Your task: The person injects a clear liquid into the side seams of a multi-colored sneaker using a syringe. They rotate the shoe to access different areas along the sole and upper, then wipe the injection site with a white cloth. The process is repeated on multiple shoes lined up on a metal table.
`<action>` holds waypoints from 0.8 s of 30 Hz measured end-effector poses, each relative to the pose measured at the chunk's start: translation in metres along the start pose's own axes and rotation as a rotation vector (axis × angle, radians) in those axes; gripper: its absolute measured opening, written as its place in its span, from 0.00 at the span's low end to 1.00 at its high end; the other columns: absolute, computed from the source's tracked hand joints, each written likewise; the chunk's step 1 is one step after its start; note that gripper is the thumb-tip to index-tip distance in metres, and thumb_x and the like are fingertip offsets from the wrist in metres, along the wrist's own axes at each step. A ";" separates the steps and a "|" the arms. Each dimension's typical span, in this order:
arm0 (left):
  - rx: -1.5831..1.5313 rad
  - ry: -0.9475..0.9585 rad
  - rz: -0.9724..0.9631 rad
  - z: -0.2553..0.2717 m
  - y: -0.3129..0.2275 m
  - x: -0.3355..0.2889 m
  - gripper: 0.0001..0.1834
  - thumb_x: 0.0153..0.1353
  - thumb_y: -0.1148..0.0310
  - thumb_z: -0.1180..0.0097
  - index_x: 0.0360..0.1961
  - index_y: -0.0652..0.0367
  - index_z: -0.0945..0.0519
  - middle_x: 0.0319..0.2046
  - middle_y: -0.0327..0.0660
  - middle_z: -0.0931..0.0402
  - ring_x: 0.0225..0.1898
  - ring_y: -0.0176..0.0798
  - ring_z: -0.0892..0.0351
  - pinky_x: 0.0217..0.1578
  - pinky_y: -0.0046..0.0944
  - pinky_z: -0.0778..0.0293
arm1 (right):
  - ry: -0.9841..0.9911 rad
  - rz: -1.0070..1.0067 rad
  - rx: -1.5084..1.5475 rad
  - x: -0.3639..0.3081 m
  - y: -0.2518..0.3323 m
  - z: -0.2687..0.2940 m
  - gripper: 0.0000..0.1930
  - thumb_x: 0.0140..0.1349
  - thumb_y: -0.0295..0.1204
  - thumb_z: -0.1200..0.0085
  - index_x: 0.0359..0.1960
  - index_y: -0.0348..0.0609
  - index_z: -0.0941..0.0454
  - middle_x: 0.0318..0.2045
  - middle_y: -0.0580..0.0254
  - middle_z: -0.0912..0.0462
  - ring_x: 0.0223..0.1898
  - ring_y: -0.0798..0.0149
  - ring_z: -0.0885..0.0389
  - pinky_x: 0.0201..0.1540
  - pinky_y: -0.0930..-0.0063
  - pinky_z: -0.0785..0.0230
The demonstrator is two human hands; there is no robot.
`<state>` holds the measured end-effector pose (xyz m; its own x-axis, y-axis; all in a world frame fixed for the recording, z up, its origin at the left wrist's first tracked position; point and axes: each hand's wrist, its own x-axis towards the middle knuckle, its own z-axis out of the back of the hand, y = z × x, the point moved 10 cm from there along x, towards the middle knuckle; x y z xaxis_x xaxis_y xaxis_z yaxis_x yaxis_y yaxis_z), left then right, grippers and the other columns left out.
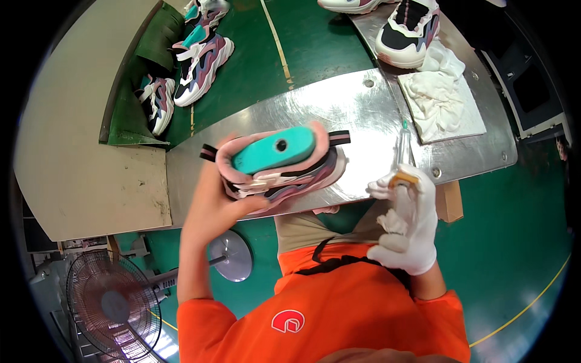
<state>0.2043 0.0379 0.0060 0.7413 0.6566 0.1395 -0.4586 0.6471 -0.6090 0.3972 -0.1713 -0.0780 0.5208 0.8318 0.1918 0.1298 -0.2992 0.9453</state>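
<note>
Pink sneaker (284,172) on teal last, sideways

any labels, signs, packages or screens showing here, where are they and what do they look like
Logo patch: on the chest of the orange shirt, bottom centre; a small red rounded shape outlined in white.
Dark panel: in a grey housing at the far right edge beside the metal table; rectangular, black, maybe a screen, unlit.
Cardboard box: under the table's near edge, right of the gloved right hand; plain brown.
No signs seen.

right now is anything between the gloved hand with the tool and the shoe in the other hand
Nothing visible. The left hand holds the shoe above the metal table; the gloved right hand holds its tool apart to the shoe's right, with only open space between them.
</note>
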 end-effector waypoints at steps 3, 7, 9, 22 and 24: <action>-0.294 0.013 0.040 -0.021 -0.009 0.024 0.41 0.39 0.68 0.25 0.56 0.62 0.31 0.49 0.43 0.23 0.48 0.38 0.23 0.52 0.38 0.28 | 0.019 0.036 -0.051 0.005 0.001 -0.001 0.56 0.31 0.23 0.24 0.65 0.37 0.47 0.48 0.56 0.27 0.45 0.66 0.25 0.44 0.77 0.28; -0.405 -0.077 0.117 -0.012 0.012 0.032 0.42 0.37 0.69 0.25 0.56 0.64 0.31 0.47 0.42 0.23 0.47 0.36 0.23 0.50 0.36 0.28 | 0.021 0.003 -0.063 0.008 0.013 0.010 0.57 0.30 0.22 0.24 0.66 0.38 0.46 0.48 0.56 0.28 0.50 0.62 0.24 0.46 0.73 0.27; -0.553 -0.179 0.074 -0.002 0.014 0.028 0.38 0.39 0.65 0.25 0.52 0.67 0.28 0.42 0.41 0.22 0.42 0.33 0.22 0.45 0.33 0.26 | -0.051 0.004 -0.026 0.011 0.014 0.022 0.58 0.30 0.22 0.25 0.67 0.39 0.47 0.48 0.56 0.28 0.49 0.63 0.24 0.48 0.73 0.28; -0.727 -0.229 0.189 0.007 0.051 -0.006 0.45 0.47 0.50 0.29 0.56 0.71 0.33 0.46 0.45 0.24 0.45 0.38 0.22 0.47 0.37 0.25 | 0.024 -0.130 0.511 0.017 0.036 0.005 0.46 0.45 0.43 0.35 0.62 0.28 0.41 0.40 0.43 0.25 0.39 0.49 0.20 0.44 0.64 0.25; -0.701 -0.298 0.147 0.015 0.040 -0.009 0.46 0.44 0.51 0.27 0.57 0.71 0.33 0.48 0.44 0.26 0.47 0.38 0.23 0.49 0.37 0.26 | 0.149 -0.113 0.467 0.016 0.046 -0.018 0.58 0.34 0.53 0.29 0.61 0.22 0.44 0.39 0.40 0.25 0.38 0.48 0.21 0.44 0.59 0.25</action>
<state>0.1719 0.0641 -0.0076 0.4880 0.8575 0.1631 -0.0511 0.2146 -0.9754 0.3965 -0.1636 -0.0266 0.3598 0.9187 0.1631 0.5595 -0.3523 0.7502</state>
